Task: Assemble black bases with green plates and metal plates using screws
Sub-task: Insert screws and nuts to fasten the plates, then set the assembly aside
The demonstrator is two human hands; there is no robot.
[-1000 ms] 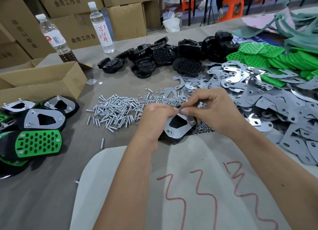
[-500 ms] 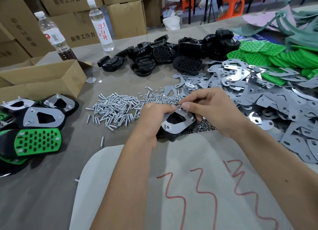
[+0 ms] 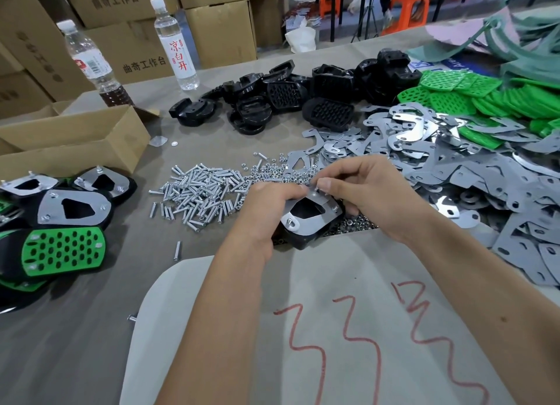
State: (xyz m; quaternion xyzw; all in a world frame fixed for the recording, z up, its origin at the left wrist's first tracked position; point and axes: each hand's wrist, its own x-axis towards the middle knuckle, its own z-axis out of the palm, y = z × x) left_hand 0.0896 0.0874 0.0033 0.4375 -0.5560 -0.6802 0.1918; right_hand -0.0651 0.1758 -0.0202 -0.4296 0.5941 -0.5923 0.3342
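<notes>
A black base with a metal plate [image 3: 312, 219] on top sits tilted at the table's middle. My left hand [image 3: 266, 210] grips its left side. My right hand [image 3: 363, 189] pinches a small fastener at the plate's far corner, thumb and forefinger together. Loose screws [image 3: 200, 195] lie in a heap to the left, small nuts [image 3: 354, 224] under and beside the base. Black bases [image 3: 303, 95] are piled at the back, metal plates [image 3: 454, 168] on the right, green plates [image 3: 472, 101] at the far right.
Finished assemblies [image 3: 60, 222] lie at the left edge beside an open cardboard box [image 3: 72, 147]. Two water bottles [image 3: 175, 43] stand behind it, with stacked cartons beyond. A pale sheet with red scrawl [image 3: 348, 329] covers the near table. One stray screw [image 3: 178, 250] lies nearby.
The base in my hands has shifted slightly left and tilted; my right fingers have stayed pinched at the plate's far corner, working the fastener.
</notes>
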